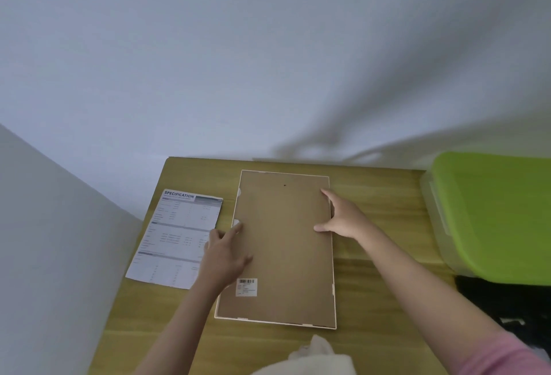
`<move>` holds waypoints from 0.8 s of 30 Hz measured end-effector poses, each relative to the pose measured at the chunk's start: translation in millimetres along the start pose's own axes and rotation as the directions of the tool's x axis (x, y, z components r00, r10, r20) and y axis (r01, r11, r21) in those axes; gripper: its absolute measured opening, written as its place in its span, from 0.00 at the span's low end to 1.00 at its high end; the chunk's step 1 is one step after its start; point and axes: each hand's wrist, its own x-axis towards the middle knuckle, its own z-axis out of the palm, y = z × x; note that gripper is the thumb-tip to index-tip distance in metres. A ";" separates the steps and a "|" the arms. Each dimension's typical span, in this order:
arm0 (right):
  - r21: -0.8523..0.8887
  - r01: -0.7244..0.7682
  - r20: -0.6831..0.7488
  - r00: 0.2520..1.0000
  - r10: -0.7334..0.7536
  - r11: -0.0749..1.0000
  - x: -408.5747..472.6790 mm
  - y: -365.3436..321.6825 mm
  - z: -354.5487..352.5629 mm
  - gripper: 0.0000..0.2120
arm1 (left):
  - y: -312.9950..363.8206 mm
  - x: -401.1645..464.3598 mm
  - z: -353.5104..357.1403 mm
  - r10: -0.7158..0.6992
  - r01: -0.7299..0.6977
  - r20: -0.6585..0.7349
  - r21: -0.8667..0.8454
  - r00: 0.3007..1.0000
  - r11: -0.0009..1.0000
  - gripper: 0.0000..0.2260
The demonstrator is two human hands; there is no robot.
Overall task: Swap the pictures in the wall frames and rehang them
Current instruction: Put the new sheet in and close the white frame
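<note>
Picture frame lies face-down mid-tabletop, backing up so you can reach its tabs. At nine o'clock, the specification sheet waits. Your right hand steadies the three-o'clock edge, fingers straight; your left hand rests flat, gripping nothing.

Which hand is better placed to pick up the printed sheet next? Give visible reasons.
The left hand. It rests at the frame's left edge, right beside the sheet. The right hand is at the frame's far edge.
</note>
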 end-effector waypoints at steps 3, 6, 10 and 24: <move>-0.014 0.003 0.000 1.000 -0.003 1.000 6.9 2.8 3.0 0.52 | -3.6 2.9 2.8 -0.003 0.003 0.013 0.014 1.000 1.000 0.35; -0.008 0.015 0.010 1.000 -0.015 1.000 10.2 4.2 3.7 0.53 | -9.6 6.0 4.5 -0.002 0.002 0.028 0.000 1.000 1.000 0.36; 0.003 0.012 0.027 1.000 -0.013 1.000 11.5 3.3 3.1 0.53 | -11.2 6.9 5.3 -0.002 0.002 0.017 0.004 1.000 1.000 0.36; -0.213 -0.066 0.101 0.991 0.089 0.975 10.0 -21.9 -4.1 0.56 | -0.7 12.6 -3.2 -0.031 0.029 0.072 0.031 0.997 0.999 0.35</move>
